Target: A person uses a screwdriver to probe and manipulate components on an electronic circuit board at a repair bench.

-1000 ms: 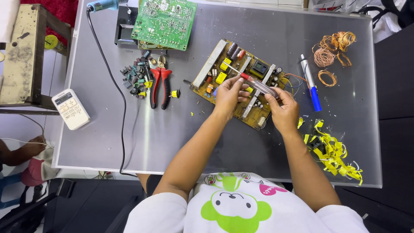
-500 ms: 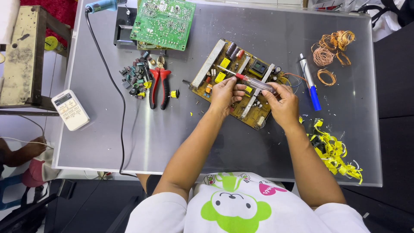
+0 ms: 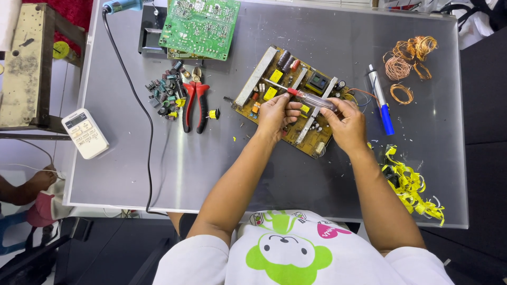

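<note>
Both hands have shifted slightly: left hand [image 3: 275, 113] and right hand [image 3: 346, 122] grip the clear-handled, red-collared screwdriver [image 3: 311, 98], seemingly prying the brown circuit board [image 3: 264, 79].

A grey metal surface [image 3: 158, 174] fills the view, evenly lit, with a soft sheen across its top. Left of the grip, past the surface's edge, stands a worn, stained wooden stand [image 3: 26, 63] over pale tiled floor [image 3: 68, 89]. Red cloth [image 3: 74, 13] shows at the far left corner. Dark floor [image 3: 486, 132] lies to the right.
</note>
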